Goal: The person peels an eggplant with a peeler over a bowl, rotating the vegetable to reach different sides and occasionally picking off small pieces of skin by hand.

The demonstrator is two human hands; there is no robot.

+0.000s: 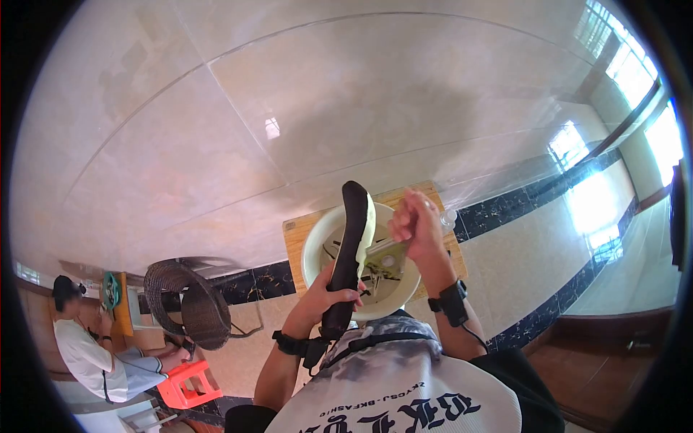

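A long dark eggplant stands tilted over the white basin, with my left hand wrapped round its lower part. Pale flesh shows along its right side where the skin is off. My right hand is raised over the basin's right rim with its fingers curled in, a short way from the eggplant; what sits in those fingers I cannot make out. Dark strips of peel lie in the basin, near a pale green piece.
Under the basin is a wooden table, with a clear plastic cup at its right edge. Left of it stands a brown wicker chair. Farther left, a person sits by a red stool. A tiled wall rises in front.
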